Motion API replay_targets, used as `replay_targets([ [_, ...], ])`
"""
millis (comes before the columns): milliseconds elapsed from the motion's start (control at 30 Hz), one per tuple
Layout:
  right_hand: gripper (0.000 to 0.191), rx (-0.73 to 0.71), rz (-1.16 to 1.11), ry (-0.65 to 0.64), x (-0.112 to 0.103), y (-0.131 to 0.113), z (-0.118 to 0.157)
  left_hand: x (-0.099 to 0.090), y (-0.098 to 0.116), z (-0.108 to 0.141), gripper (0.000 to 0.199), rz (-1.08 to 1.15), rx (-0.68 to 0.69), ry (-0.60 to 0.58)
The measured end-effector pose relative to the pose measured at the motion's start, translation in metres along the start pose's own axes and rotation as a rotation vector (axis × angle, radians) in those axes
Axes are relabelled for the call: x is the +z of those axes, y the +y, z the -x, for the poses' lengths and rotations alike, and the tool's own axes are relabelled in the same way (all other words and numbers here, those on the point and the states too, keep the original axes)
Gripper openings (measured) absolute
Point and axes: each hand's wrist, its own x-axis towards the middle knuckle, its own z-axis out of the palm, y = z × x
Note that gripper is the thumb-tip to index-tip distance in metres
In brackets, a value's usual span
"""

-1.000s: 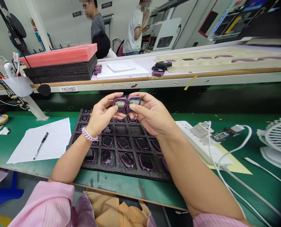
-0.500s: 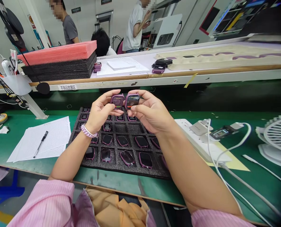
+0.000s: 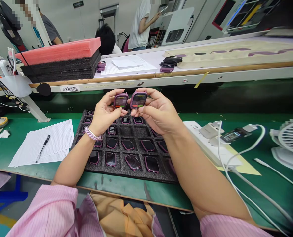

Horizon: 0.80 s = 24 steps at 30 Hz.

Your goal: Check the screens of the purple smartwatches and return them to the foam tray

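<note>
My left hand is closed around a purple-cased smartwatch, its thumb at the lower edge of the lit screen. A second purple smartwatch is pinched in my right hand, with the thumb at its bottom corner. The two watches are held up side by side, screens facing me, with a narrow gap between them. Below them lies a dark foam tray with many purple smartwatches in its pockets. Some have lit text on their screens, others are dark. Two pockets in the middle row hold nothing. My right forearm hides part of the tray.
Gridded paper with a pen lies left. A white power strip with cables and a white fan stand right. On the shelf ahead are pink and black foam and several dark watches. People are beyond it.
Both watches have risen slightly and tilted, and their screens now show brighter colored marks along the bottom. In the background, the person at left has moved left and the standing person's raised hand has shifted.
</note>
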Motion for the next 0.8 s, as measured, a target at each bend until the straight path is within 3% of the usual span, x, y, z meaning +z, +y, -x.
replay_targets([
  [533,0.056,-0.031,0.033,-0.022,-0.0036,0.004,0.0012,-0.0014,-0.0013,-0.0003,0.054,-0.038,0.068,-0.015],
  [800,0.055,-0.02,0.089,-0.029,-0.0046,0.0023,0.0021,0.0026,0.0045,0.0009,0.054,-0.046,0.013,0.02],
])
